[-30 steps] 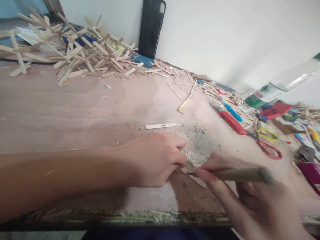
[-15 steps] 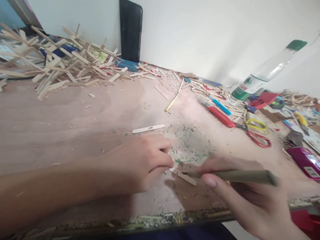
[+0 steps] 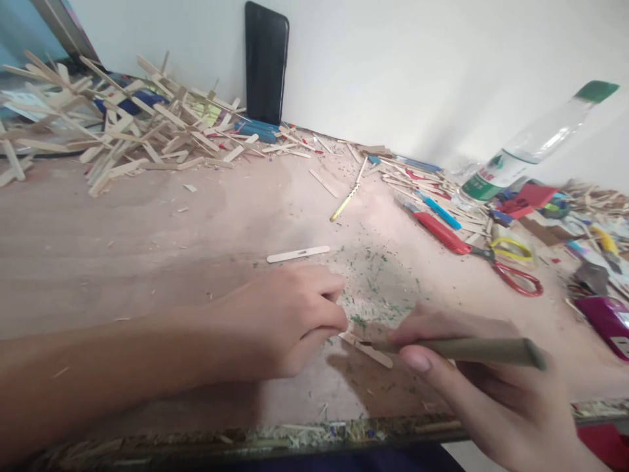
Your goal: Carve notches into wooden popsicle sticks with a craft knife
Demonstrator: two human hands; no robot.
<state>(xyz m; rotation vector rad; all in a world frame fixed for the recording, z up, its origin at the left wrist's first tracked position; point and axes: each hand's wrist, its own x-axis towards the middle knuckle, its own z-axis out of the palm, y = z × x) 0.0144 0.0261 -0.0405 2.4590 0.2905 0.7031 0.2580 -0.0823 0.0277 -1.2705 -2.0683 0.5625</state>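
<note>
My left hand lies closed on the table, its fingertips pinching the near end of a wooden craft stick. In my right hand is a carving knife with a thick olive handle, gripped between thumb and fingers. The knife's dark tip meets the stick just beyond my left fingertips. Part of the stick is hidden under the left hand. A second craft stick, with a small slot in its middle, rests behind my left hand. Green and pale shavings are scattered around both hands.
A heap of craft sticks covers the back left, beside a phone propped against the wall. To the right lie a red-handled cutter, scissors, a tilted bottle and a purple case. The table's front edge is chipped.
The whole view has shifted slightly, so the table items appear a little farther right. Both hands keep their hold, with the knife tip still at the stick.
</note>
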